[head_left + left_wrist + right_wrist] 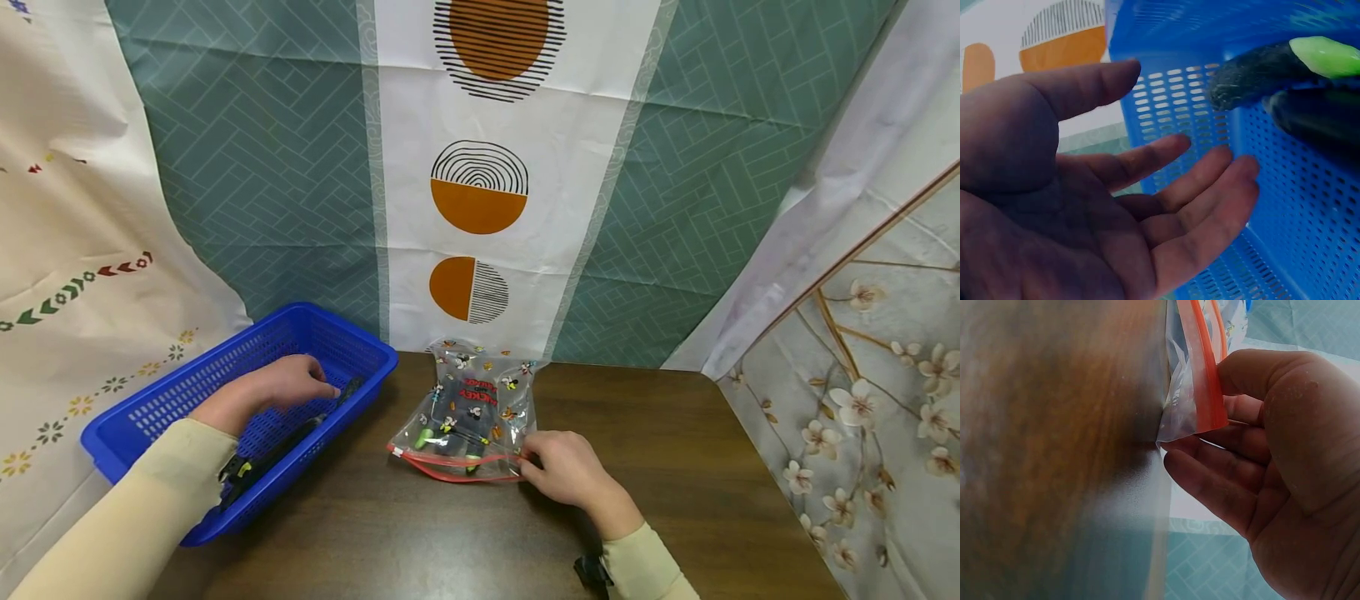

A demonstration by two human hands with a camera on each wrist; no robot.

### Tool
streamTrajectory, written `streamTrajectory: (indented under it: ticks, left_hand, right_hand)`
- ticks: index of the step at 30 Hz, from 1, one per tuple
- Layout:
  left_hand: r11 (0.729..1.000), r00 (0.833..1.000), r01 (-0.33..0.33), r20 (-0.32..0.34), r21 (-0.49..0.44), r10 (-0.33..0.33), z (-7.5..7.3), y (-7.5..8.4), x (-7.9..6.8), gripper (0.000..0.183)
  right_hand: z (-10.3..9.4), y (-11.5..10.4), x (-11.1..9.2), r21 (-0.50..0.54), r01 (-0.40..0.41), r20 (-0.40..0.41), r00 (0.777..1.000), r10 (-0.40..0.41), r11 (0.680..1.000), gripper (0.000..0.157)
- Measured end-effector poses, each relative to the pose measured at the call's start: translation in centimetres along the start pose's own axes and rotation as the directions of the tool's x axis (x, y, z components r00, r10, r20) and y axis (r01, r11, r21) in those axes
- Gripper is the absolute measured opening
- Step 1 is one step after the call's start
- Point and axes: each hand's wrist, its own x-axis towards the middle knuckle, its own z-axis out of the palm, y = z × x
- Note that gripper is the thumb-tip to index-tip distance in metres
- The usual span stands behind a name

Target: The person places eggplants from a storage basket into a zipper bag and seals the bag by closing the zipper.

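In the head view, my left hand (281,385) reaches inside a blue perforated plastic basket (386,360), with no object in its grasp. The left wrist view has the palm turned up, thumb apart from loosely bent fingers. Beyond the fingertips lie a long dark bumpy piece (1250,74) with a bright green part and a smoother dark piece (1325,122). My right hand (566,468) pinches the right end of a red zip edge (1207,381) on a clear cartoon-printed zip bag (517,385). Inside the bag are dark shapes and green-tipped pieces (424,437).
The basket and bag sit on a dark brown wooden table (637,417). Behind its back edge hangs a green and white patterned cloth (277,167). A floral cloth (885,417) borders the right side, and a cream embroidered cloth (75,208) the left.
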Motion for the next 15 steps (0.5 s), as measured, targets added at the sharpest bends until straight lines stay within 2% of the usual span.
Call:
streamTrajectory:
  ticks: [5, 8, 15]
  left_hand:
    - [1.000, 0.998, 0.005, 0.057, 0.016, -0.006, 0.2, -0.7, 0.1, 0.052]
    - [0.998, 0.996, -0.004, 0.088, 0.060, -0.002, 0.4, -1.1, 0.2, 0.052]
    - [0.994, 0.986, 0.003, 0.164, 0.110, -0.021, 0.7, -1.4, -0.1, 0.045]
  right_hand:
    - [0.0, 0.0, 0.0, -0.003, 0.001, -0.004, 1.000, -0.001, 1.000, 0.027]
    - [0.0, 0.0, 0.0, 0.001, 0.000, -0.002, 1.000, 0.000, 1.000, 0.027]
    - [-0.1, -0.1, 0.0, -0.004, -0.002, 0.003, 1.000, 0.002, 1.000, 0.026]
